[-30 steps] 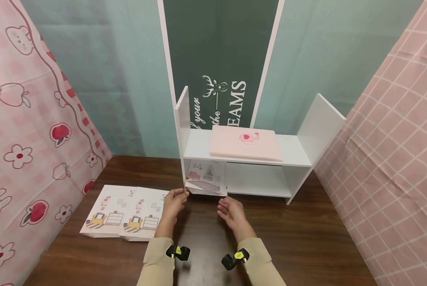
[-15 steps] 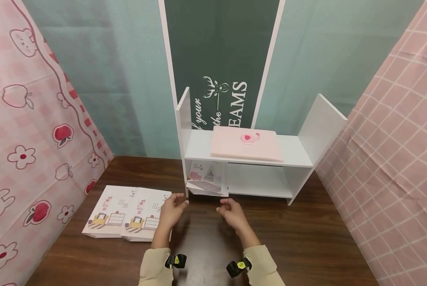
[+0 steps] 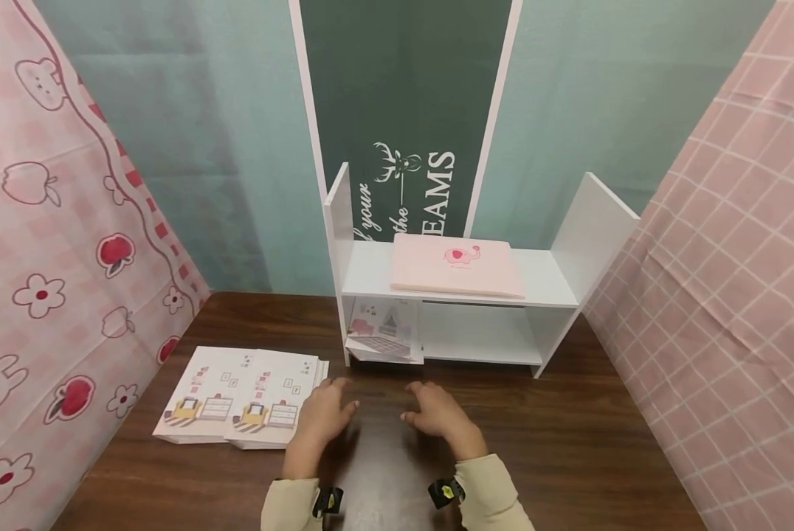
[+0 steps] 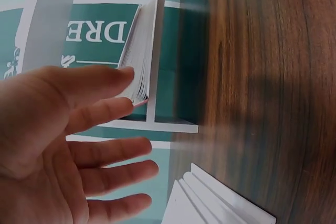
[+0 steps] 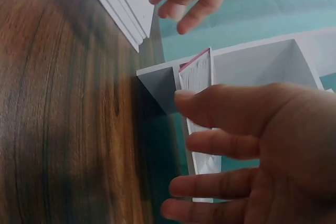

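Observation:
My left hand (image 3: 324, 413) hovers over the table beside the right edge of the stacked books, its fingers spread and holding nothing, as the left wrist view shows. Opposite it, my right hand (image 3: 440, 414) is also empty, fingers apart. In front of both stands a white shelf (image 3: 483, 335). A book with a pink and grey cover picture (image 3: 384, 332) lies in the left part of its lower level. A pale pink book or folder with an elephant (image 3: 457, 269) lies flat on the upper level. Two overlapping white-covered piles of books (image 3: 204, 394) lie left of my left hand.
The brown wooden table (image 3: 556, 442) runs up to a green-blue cloth backdrop (image 3: 237, 147). Pink patterned cloth (image 3: 45, 295) hangs on the left side, and pink checked cloth (image 3: 722, 295) on the right. Tall white side panels (image 3: 599, 228) rise at the shelf's ends.
Both hands have drawn back from the book on the lower shelf toward the body. The book stays in the shelf, and the piles on the left have not moved.

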### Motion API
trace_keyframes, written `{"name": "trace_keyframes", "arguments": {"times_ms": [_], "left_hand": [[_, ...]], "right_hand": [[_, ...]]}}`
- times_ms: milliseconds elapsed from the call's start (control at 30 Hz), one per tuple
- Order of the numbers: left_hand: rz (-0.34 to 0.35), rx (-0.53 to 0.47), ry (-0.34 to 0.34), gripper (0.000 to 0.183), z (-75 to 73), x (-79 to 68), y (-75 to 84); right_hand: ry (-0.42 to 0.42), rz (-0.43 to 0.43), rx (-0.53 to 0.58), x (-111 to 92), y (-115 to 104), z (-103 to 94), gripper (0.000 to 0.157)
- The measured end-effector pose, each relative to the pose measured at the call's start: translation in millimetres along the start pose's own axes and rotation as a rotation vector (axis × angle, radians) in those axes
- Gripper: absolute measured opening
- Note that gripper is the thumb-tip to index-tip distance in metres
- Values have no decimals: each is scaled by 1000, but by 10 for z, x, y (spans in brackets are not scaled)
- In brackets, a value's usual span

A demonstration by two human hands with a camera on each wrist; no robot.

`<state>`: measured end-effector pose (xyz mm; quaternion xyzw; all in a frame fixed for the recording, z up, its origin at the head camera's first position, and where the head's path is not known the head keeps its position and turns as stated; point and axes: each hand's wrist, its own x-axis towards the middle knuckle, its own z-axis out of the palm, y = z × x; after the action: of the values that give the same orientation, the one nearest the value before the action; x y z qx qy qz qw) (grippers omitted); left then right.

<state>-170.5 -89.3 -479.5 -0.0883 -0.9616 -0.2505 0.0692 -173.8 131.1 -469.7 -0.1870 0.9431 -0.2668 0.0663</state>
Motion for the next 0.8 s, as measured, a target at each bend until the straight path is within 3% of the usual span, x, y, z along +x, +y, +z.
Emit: {"name": "trace_keyframes", "arguments": {"times_ms": [433, 800], "left_hand": [[-12, 85, 2, 36, -77, -158, 94], [-122, 100, -10, 37, -285, -288, -157]], "right_hand": [[-44, 6, -86, -61, -131, 35, 46], [-44, -49, -118, -35, -301, 270, 43]]}}
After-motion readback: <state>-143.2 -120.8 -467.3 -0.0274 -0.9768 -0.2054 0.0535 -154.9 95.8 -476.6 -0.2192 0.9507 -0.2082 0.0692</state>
